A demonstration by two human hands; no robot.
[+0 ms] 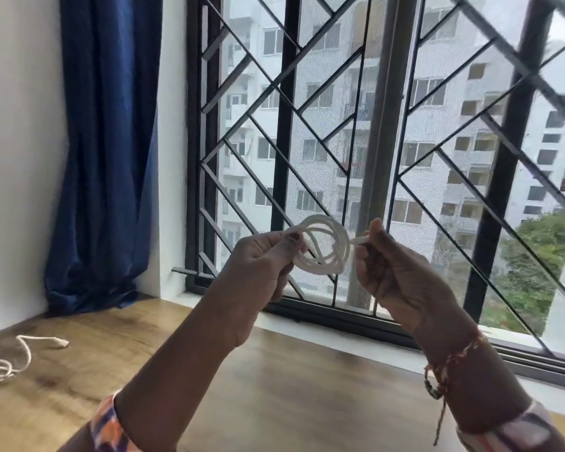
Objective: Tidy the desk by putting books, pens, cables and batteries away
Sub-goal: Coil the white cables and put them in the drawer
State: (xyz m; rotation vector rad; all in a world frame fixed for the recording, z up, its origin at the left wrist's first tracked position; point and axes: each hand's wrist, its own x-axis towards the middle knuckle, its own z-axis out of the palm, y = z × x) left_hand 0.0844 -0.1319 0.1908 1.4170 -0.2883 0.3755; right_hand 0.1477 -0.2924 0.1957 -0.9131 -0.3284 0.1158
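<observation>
A white cable (327,247) wound into a small coil of several loops hangs in the air between my hands, well above the wooden desk (274,386). My left hand (261,265) pinches the coil's left side between thumb and fingers. My right hand (395,272) pinches the cable's free end at the coil's right side. A second white cable (17,358) lies loose on the desk at the far left, partly coiled, with its plug pointing right.
A window with a black diagonal grille (356,141) runs along the back of the desk, over a white sill (356,337). A blue curtain (108,151) hangs in the left corner and bunches on the desk surface.
</observation>
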